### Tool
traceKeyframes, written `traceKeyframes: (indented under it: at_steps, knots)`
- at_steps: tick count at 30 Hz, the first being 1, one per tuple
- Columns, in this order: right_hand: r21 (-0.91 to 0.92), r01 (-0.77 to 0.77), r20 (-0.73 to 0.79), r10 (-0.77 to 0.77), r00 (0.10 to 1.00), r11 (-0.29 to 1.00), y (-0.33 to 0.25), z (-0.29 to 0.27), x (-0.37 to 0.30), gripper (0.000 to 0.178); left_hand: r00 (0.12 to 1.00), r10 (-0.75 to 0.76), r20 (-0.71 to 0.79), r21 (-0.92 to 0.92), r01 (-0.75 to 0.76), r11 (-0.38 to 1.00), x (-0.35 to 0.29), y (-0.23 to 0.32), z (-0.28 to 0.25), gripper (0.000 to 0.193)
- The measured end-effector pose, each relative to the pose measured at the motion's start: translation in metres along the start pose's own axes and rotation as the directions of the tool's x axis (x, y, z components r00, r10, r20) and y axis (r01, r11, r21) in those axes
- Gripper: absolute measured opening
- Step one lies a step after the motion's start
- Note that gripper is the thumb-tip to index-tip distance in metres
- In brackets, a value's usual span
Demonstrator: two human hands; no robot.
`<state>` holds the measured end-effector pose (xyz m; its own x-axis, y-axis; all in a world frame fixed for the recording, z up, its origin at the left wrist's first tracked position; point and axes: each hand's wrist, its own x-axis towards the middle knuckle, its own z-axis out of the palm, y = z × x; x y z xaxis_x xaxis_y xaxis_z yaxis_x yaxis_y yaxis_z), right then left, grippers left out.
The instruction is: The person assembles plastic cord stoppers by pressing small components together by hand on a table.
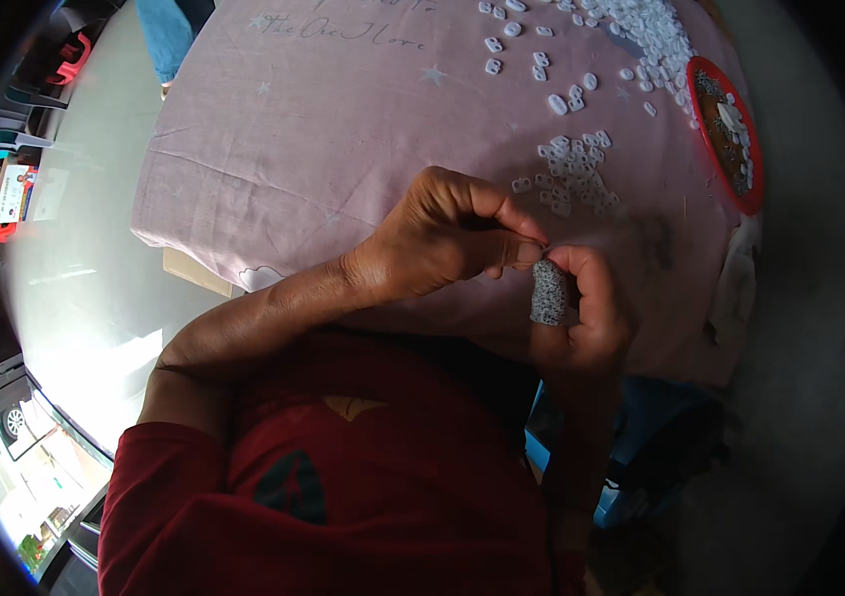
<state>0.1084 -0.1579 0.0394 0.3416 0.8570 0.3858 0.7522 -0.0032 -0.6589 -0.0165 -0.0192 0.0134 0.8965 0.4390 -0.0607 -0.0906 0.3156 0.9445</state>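
Observation:
My left hand point(447, 233) reaches in over the near edge of the cloth, with thumb and forefinger pinched together. Its fingertips meet those of my right hand point(591, 308), which is also closed, its forefinger bent. A grey speckled finger cover point(547, 293) wraps one digit of the right hand. Whatever lies between the fingertips is too small to make out. Just beyond the hands is a cluster of small white plastic pieces point(573, 171), some showing two openings.
A pink printed cloth point(273, 149) covers the table. More white pieces point(651, 45) are heaped at the far right, with several scattered nearby. A red round tray point(755, 149) at the right edge holds white pieces and small dark bits. Someone's blue-clad leg point(166, 40) stands far left.

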Motion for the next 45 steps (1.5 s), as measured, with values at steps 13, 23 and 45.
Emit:
traceKeyframes:
  at_steps: [13, 23, 45]
  knots:
    - [0.246, -0.150, -0.025, 0.161, 0.987, 0.957, 0.000, -0.001, -0.005, 0.016, 0.997, -0.072, 0.026, -0.114, 0.074, 0.991, -0.005, 0.010, 0.001, 0.015]
    - [-0.017, 0.051, -0.082, -0.052, 0.995, 0.999, -0.004, 0.000, -0.004, 0.014, 0.999, 0.035, -0.005, -0.080, -0.035, 0.996, -0.008, 0.005, 0.003, 0.015]
    - [0.113, -0.079, -0.086, 0.089, 0.992, 0.990, 0.008, -0.003, 0.000, 0.021, 0.994, -0.105, -0.019, -0.193, 0.099, 0.976, -0.001, -0.004, -0.001, 0.016]
